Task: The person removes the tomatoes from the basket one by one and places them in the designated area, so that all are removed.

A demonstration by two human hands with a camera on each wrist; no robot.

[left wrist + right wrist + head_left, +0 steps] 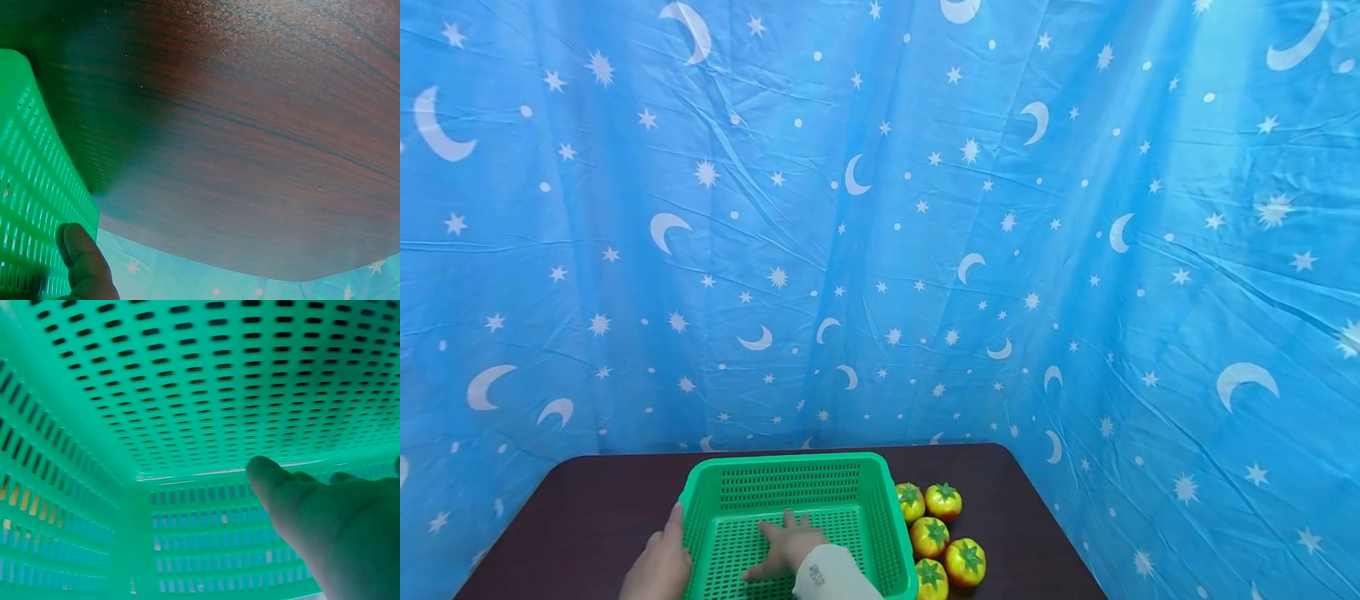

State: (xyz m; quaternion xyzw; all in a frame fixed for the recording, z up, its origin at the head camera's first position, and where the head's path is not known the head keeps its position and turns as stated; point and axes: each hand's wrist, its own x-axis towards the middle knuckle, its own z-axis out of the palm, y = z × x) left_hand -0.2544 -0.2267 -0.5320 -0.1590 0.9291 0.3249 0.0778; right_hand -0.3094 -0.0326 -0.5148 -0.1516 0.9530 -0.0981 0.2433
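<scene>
A green plastic basket (790, 461) with slotted walls stands on the dark table, nothing but a hand inside it. My left hand (658, 560) is at the basket's left side, fingers extended along the outer wall just below the rim. In the left wrist view, its fingers (81, 250) lie against the slotted green wall (37, 162). Inside the basket, my right hand (786, 546) is spread over the perforated bottom, palm down, with nothing held. The right wrist view has its fingers (275, 478) stretched out in front of the basket's far wall.
Several yellow-and-red tomatoes (930, 537) with green leafy tops sit in a cluster by the basket's right wall. Dark wood-grain tabletop (587, 508) extends left of the basket. A blue curtain (865, 250) with moons and stars hangs behind the table and along its right side.
</scene>
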